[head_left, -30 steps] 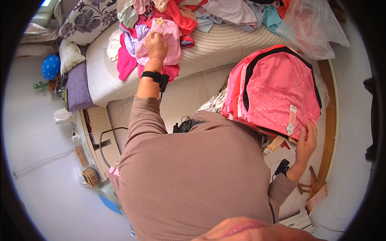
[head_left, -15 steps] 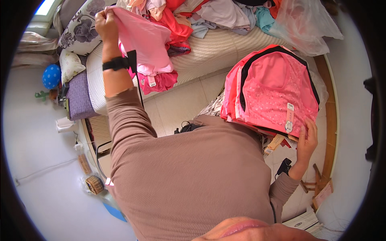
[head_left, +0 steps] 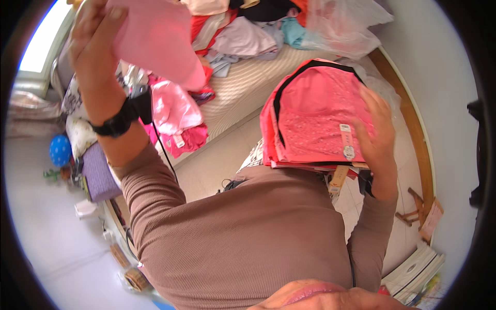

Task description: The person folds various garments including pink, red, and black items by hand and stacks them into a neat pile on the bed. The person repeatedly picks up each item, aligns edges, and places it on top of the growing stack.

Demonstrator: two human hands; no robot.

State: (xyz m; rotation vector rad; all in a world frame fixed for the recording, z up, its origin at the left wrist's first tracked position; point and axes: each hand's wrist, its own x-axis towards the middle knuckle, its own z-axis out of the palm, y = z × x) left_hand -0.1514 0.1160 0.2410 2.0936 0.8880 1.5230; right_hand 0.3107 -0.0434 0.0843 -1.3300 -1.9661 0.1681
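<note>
My left hand (head_left: 95, 44), raised at the upper left, is closed on a plain light-pink garment (head_left: 160, 44) that hangs down to its right. My right hand (head_left: 380, 134) lies along the right side of a stack of tank tops (head_left: 310, 95), its fingers stretched out and slightly blurred. Contact with the cloth cannot be told for every finger. The uppermost top is pink with small shiny dots and a paper tag (head_left: 346, 142); black, red and other pink edges show beneath it. More tags stick out at the stack's near edge.
A cream ribbed couch (head_left: 258, 82) runs across the back, heaped with mixed clothes (head_left: 243, 39). Pink garments (head_left: 178, 113) hang over its front edge. Clear plastic bags (head_left: 341, 31) lie at its right end. A small wooden stool (head_left: 413, 206) stands at the right wall.
My left hand has come up and closer with the light-pink garment, lifting it off the pink pieces. My right hand has slid from the stack's lower corner up its right side.
</note>
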